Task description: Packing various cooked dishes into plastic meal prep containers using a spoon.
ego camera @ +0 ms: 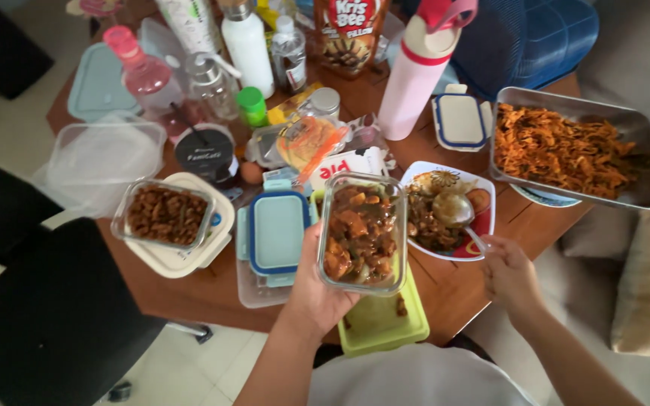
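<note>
- Step in hand: a clear rectangular glass container (361,231) of chunky brown stew is held up by the left hand (316,289), fingers closed under its base and near rim; it is raised just above the worktop (197,289), over a lime-green plastic lid (382,322).
- The right hand (507,272) is closed on the handle of a metal spoon (457,214), whose bowl rests in the food on a patterned plate (484,218), just beside the container.
- Judged stage: food appears to be passing between container and plate; a level container and a loaded, steady spoon would be called for.
- Materials: smooth transparent glass, glossy sauce, polished steel spoon, brown wooden worktop.
- Surroundings: a steel tray (575,146) of orange shredded food lies beyond the plate; a second glass dish (162,214) of brown pieces stands to the left, and a teal-rimmed lid (277,230) lies between.
</note>
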